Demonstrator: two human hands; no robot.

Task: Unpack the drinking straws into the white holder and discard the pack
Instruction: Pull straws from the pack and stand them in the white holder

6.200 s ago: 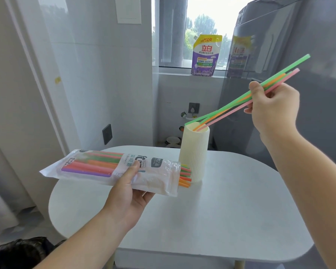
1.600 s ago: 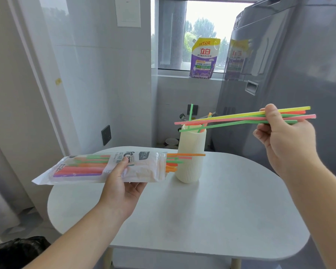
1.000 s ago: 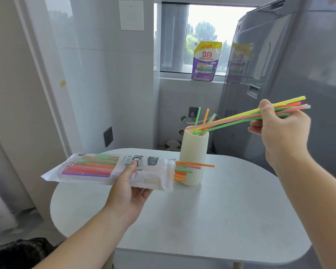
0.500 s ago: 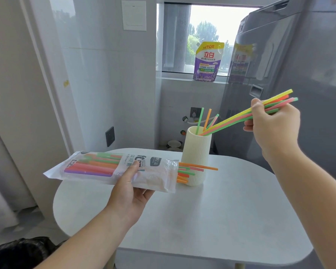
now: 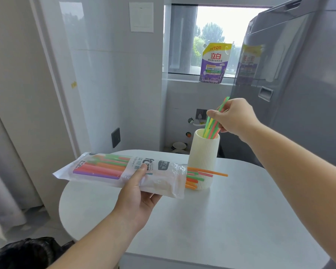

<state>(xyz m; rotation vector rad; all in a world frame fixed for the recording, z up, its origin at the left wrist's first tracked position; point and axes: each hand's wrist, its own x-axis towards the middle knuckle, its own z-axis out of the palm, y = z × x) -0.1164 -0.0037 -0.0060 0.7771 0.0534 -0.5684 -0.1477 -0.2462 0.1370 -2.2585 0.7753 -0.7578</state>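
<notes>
Item: right hand (image 5: 235, 117) pinching straws (image 5: 211, 127), tips seemingly inside white holder (image 5: 203, 158); I release low, upright; left hand (image 5: 138, 195) grips pack (image 5: 101, 168).

Your left hand (image 5: 138, 193) sits low and close to you, its forearm coming in from the lower left. The thumb lies flat on top of the pack (image 5: 105, 167) and the fingers are curled underneath it, mostly hidden from view. Your right hand (image 5: 236, 118) is higher and farther out, at the end of an arm stretched in from the right edge, with the wrist bent downward. Its thumb and curled fingers pinch a bundle of straws (image 5: 211, 128), which runs steeply down below the fingertips and pokes out a little above them.
</notes>
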